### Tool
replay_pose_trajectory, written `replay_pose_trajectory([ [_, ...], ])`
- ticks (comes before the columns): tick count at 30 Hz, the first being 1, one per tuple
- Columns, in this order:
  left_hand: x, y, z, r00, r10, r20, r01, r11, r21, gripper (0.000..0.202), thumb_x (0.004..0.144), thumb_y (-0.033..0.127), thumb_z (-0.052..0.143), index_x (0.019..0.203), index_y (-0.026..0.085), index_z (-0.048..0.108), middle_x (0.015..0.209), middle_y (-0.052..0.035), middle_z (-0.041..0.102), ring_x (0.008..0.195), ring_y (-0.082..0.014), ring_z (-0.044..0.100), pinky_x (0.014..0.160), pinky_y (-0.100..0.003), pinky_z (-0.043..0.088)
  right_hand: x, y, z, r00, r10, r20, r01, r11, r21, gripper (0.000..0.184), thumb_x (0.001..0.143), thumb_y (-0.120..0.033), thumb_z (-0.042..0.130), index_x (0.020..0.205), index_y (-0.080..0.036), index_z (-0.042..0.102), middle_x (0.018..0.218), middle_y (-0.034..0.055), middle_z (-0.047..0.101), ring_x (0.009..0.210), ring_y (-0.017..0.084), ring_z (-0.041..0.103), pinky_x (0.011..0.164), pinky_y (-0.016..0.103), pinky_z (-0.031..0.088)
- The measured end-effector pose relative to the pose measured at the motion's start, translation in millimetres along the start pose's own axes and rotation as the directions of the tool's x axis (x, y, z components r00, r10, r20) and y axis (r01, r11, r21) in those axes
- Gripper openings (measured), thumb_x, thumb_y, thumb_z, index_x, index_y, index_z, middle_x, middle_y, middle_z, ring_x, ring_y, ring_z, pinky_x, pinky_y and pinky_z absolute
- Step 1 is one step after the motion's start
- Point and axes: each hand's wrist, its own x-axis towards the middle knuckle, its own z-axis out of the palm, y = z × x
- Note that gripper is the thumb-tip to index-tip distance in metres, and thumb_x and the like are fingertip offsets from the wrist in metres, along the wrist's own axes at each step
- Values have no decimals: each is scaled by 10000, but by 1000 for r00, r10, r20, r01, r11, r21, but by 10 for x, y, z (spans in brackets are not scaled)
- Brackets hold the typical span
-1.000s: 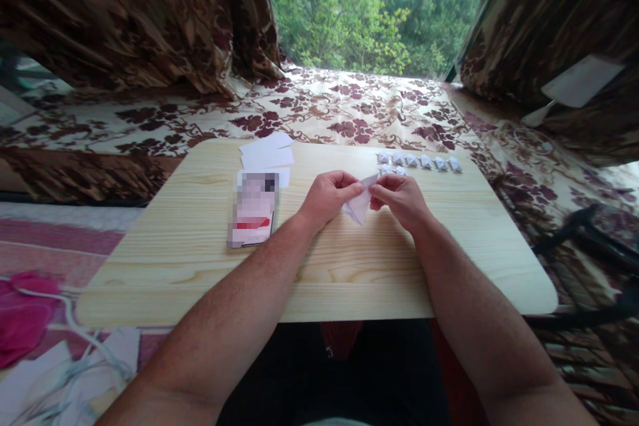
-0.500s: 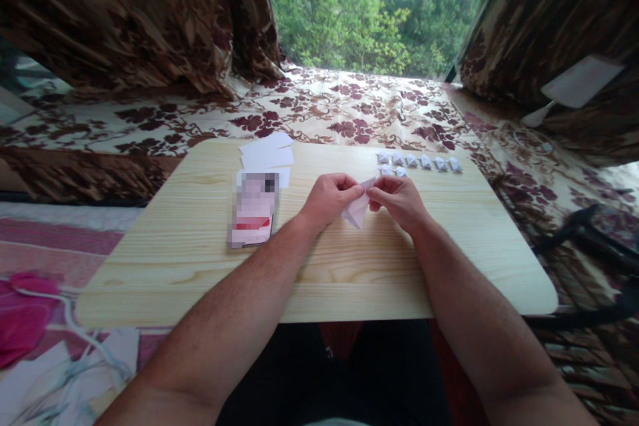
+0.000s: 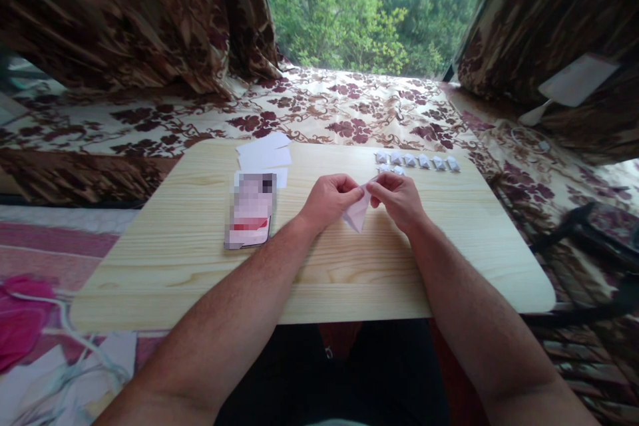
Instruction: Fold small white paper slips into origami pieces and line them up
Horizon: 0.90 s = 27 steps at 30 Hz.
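Observation:
A small folded white paper piece [image 3: 357, 214] hangs between both hands above the middle of a pale wooden table [image 3: 319, 266], its point facing down. My left hand [image 3: 329, 200] pinches the paper's left upper edge with thumb and fingers closed. My right hand [image 3: 398, 200] pinches its right upper edge the same way. The two hands almost touch at the fingertips.
A row of several small folded paper shapes [image 3: 418, 161] lies at the table's far right. Loose white paper sheets [image 3: 263, 154] lie at the far left-middle, with a phone [image 3: 249, 212] in front of them. Floral cloth, curtains and a window lie beyond.
The hands have drawn closer together on the paper and the fold has narrowed. The view has shifted slightly; nothing else on the table moved.

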Motion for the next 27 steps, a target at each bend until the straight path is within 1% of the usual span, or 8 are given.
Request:
replay_pose_trajectory([
  [9,-12,-11,9,1000,2,-2,-2,999,35,244,729,369,735,680,142,662,654,-5,627,587,-105,513,547,-228,377,6,8,14,1000,-16,-11,17,1000,9,214,764,-361,735,677,-190,640,573,-14,616,502,105,523,500,245,410],
  [15,-5,-42,15,1000,10,9,-11,997,78,224,740,351,724,689,142,665,667,-9,640,601,-107,524,559,-231,386,-3,-18,37,999,-20,-29,20,1000,1,157,766,-310,715,690,-185,659,544,-26,595,481,98,511,485,240,390],
  [20,-6,-40,20,1000,13,3,-13,997,77,241,732,370,729,677,145,664,655,-8,635,597,-114,526,554,-233,385,2,-6,35,999,-26,-41,25,999,-22,152,771,-316,705,705,-184,670,540,-28,591,488,100,507,488,241,385],
  [24,-17,-16,23,1000,16,16,-17,998,59,304,770,422,705,665,141,657,630,-3,608,576,-105,491,530,-231,355,3,15,30,998,-43,-35,41,999,-34,145,776,-306,700,705,-183,672,542,-27,589,489,101,501,485,244,374],
  [27,-16,-11,24,999,30,19,-32,997,66,307,793,417,683,666,139,654,621,4,591,576,-101,476,524,-228,340,-2,27,41,998,-60,-30,59,997,-43,133,777,-287,695,699,-182,670,538,-32,576,491,99,491,483,242,362],
])
